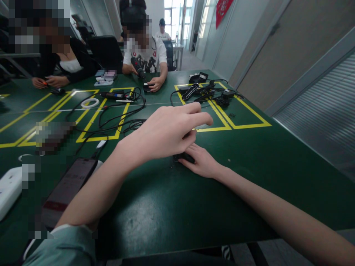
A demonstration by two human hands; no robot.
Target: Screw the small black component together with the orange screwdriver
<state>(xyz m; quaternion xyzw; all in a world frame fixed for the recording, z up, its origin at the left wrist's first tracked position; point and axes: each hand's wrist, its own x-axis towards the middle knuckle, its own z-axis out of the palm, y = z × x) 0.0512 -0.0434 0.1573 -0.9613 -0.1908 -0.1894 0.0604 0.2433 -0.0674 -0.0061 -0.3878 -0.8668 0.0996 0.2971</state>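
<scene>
My left hand hovers above my right hand, its fingers bent and drawn toward the thumb. A dark bit shows between them, but whether it is a held item I cannot make out. Lower down, my right hand rests at the green table, its thumb and fingers closed round a small black object. My left hand and right fingers hide much of that object, so its kind is unclear.
Left of my arm lie a phone with a cable and a white power strip. Black cables and a white ring spread over yellow tape rectangles. More black parts lie back right. Opposite, a co-worker holds an electric screwdriver.
</scene>
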